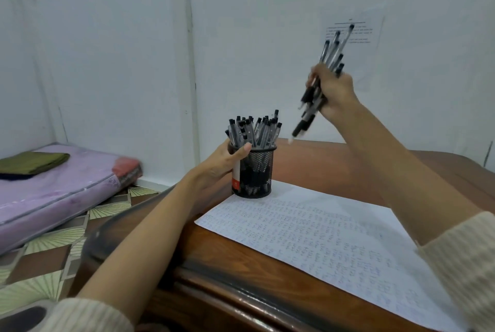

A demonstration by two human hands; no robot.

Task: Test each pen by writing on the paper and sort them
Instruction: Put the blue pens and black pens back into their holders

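Black mesh cup [257, 171], grey-and-black pens [331, 50] — brown desk [321, 160], white blue-scribbled paper [308, 224], lilac mattress [53, 192]

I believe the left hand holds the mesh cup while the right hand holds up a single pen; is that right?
Not quite: the head view shows the right hand gripping a bundle of pens, not a single one. The left hand does hold the mesh cup.

I see a pen bundle [331, 57] tilted aloft. More pens [254, 130] fill the mesh cup [258, 175] at a corner of the scribbled paper [321, 238].
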